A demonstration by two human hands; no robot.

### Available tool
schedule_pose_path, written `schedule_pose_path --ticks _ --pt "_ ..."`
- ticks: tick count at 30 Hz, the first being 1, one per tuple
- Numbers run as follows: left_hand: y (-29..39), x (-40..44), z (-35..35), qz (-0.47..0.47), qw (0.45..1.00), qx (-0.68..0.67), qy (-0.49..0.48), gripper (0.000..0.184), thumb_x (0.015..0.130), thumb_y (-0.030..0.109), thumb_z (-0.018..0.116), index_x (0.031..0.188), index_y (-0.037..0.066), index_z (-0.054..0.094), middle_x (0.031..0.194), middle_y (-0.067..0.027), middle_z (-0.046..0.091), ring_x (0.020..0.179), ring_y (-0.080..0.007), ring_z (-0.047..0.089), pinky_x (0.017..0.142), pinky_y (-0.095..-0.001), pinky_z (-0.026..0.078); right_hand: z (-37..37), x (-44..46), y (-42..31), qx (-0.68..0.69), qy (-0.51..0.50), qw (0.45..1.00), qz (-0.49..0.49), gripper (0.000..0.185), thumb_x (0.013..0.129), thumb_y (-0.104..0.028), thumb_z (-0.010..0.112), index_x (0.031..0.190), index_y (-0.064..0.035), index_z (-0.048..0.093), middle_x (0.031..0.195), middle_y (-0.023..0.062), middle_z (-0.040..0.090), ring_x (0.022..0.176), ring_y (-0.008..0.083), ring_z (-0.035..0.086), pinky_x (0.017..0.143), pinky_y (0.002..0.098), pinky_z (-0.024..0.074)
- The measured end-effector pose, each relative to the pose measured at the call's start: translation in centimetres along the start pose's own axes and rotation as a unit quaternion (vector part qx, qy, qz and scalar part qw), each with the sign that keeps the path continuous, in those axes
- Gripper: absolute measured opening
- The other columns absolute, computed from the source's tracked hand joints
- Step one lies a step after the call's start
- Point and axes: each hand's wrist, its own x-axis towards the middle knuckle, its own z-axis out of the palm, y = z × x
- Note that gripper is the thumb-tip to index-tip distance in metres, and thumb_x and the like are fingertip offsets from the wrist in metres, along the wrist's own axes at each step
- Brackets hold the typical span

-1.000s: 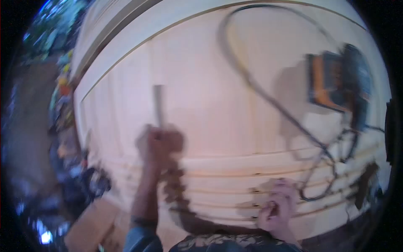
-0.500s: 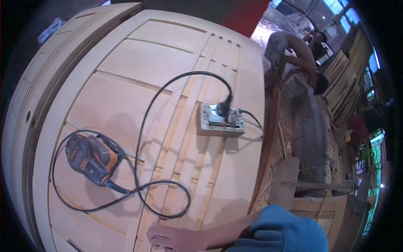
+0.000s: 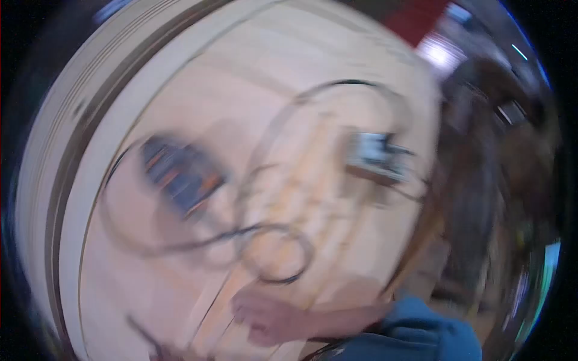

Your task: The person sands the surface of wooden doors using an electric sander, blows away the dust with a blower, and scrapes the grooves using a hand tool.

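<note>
My right hand, at the end of a blue sleeve, rests on a pale wooden door panel near the bottom of the view. Its fingers look loosely bent over the wood, with nothing seen in them. At the bottom edge, my left hand is barely in view and smeared; a thin dark stick-like tool juts up from it. Farther up the panel lies a dark grey and orange electric sander. Its black cord loops across the wood to a white socket box.
Another grooved door panel stands along the left side, with a dark gap between. Beyond the panel's right edge are a dim workshop floor and blurred objects. A red surface shows at the top.
The view has swung and blurred, so the sander, cord and socket box sit farther right. More of the thin dark tool shows at the bottom. The right hand stays on the panel.
</note>
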Motion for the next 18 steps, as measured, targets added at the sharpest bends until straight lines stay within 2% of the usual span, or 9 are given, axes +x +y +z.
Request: schedule_pose_path --ticks 2,5,6,7,10,11,12,15,18 --pt "4.1 1.4 0.8 -0.043 0.997 -0.066 0.012 0.028 0.084 0.028 0.064 0.082 0.001 0.062 0.067 -0.0167 0.059 0.057 -0.0298 0.057 0.053 -0.0436 0.047 -3.1 2.2 -0.8 0.069 -0.049 0.995 0.050 0.031 0.065 -0.002 0.063 0.095 -0.0006 0.055 0.104 0.0163 0.053 0.106 0.0355 0.054 0.091 0.0463 0.0476" --pt "7.1 7.6 1.1 -0.064 0.994 -0.046 0.081 0.021 0.085 0.018 0.059 0.081 -0.002 0.054 0.066 -0.0167 0.055 0.058 -0.0263 0.054 0.055 -0.0416 0.045 -2.8 3.2 -0.4 0.019 -0.062 0.997 0.049 0.028 0.060 0.002 0.057 0.087 -0.0024 0.057 0.098 0.0172 0.054 0.098 0.0350 0.057 0.090 0.0467 0.0485" --pt "6.7 10.7 1.3 -0.043 0.993 -0.001 0.112 0.026 0.085 0.021 0.060 0.073 -0.002 0.057 0.065 -0.0218 0.057 0.066 -0.0395 0.059 0.057 -0.0499 0.042 -2.7 3.2 -0.6 -0.029 -0.064 0.996 0.048 0.030 0.058 0.003 0.053 0.088 -0.0019 0.056 0.097 0.0177 0.053 0.096 0.0356 0.057 0.090 0.0477 0.0484" --pt "7.4 11.8 0.5 -0.003 0.991 -0.001 0.134 0.026 0.084 0.020 0.060 0.072 -0.002 0.057 0.068 -0.0234 0.058 0.067 -0.0434 0.058 0.057 -0.0510 0.043 -2.1 2.9 -0.7 -0.019 -0.064 0.997 0.048 0.030 0.059 0.003 0.051 0.088 -0.0011 0.055 0.097 0.0178 0.053 0.096 0.0360 0.057 0.090 0.0482 0.0474" --pt "7.4 5.8 0.1 -0.072 0.994 0.068 0.044 0.021 0.082 0.016 0.061 0.071 -0.001 0.058 0.067 -0.0220 0.058 0.066 -0.0412 0.059 0.058 -0.0508 0.043 -1.8 3.5 -0.7 -0.026 -0.058 0.997 0.044 0.030 0.059 0.004 0.045 0.088 0.0014 0.053 0.097 0.0179 0.052 0.096 0.0382 0.055 0.094 0.0510 0.0443" --pt "6.9 2.2 0.5 0.036 0.992 0.046 0.112 0.017 0.080 0.011 0.061 0.068 0.001 0.056 0.064 -0.0191 0.056 0.063 -0.0388 0.058 0.057 -0.0501 0.044 -2.4 3.4 -0.9 -0.024 -0.060 0.997 0.046 0.030 0.059 0.005 0.045 0.088 0.0014 0.053 0.097 0.0178 0.052 0.097 0.0381 0.055 0.094 0.0511 0.0442" --pt "7.7 0.7 -0.2 -0.047 0.996 0.041 0.056 0.016 0.080 0.007 0.061 0.066 0.003 0.053 0.059 -0.0157 0.052 0.059 -0.0367 0.055 0.056 -0.0494 0.043 -2.4 3.5 -1.0 -0.022 -0.062 0.997 0.051 0.029 0.059 0.005 0.045 0.088 0.0014 0.053 0.097 0.0178 0.052 0.097 0.0380 0.055 0.094 0.0511 0.0440" --pt "7.1 3.3 1.0 0.018 0.988 0.033 0.152 0.019 0.082 0.011 0.060 0.067 0.003 0.052 0.059 -0.0156 0.051 0.059 -0.0376 0.055 0.056 -0.0497 0.043 -2.0 3.5 -0.8 -0.009 -0.054 0.997 0.055 0.029 0.060 0.006 0.046 0.087 0.0014 0.053 0.097 0.0178 0.052 0.098 0.0377 0.055 0.095 0.0513 0.0437" --pt "8.0 13.1 0.2 -0.042 0.991 0.048 0.121 0.024 0.081 0.020 0.063 0.069 -0.001 0.059 0.066 -0.0212 0.061 0.067 -0.0422 0.061 0.063 -0.0493 0.047 -2.2 3.0 -0.8 -0.012 -0.055 0.996 0.062 0.029 0.060 0.006 0.047 0.087 0.0012 0.053 0.097 0.0179 0.051 0.099 0.0373 0.055 0.095 0.0510 0.0435"
